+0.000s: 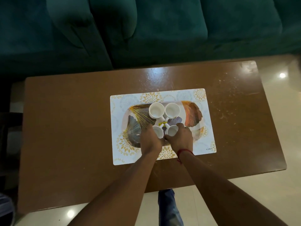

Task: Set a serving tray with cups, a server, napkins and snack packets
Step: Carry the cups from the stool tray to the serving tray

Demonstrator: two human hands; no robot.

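Note:
An oval serving tray (193, 115) with a gold and orange leaf pattern lies on a patterned placemat (202, 141). Two white cups stand at its far side, one on the left (156, 110) and one on the right (172, 109), handles pointing to the tray's middle. My left hand (150, 141) grips a near-left white cup (158, 131). My right hand (180, 138) grips a near-right white cup (172, 130). Both near cups sit low over the tray, partly hidden by my fingers. A yellow sticker (162, 124) shows between the cups.
The placemat lies on a brown wooden table (73, 128) with dusty marks at its far right. A dark green sofa (146, 30) runs along the table's far edge. Glossy tile floor shows to the right and near me.

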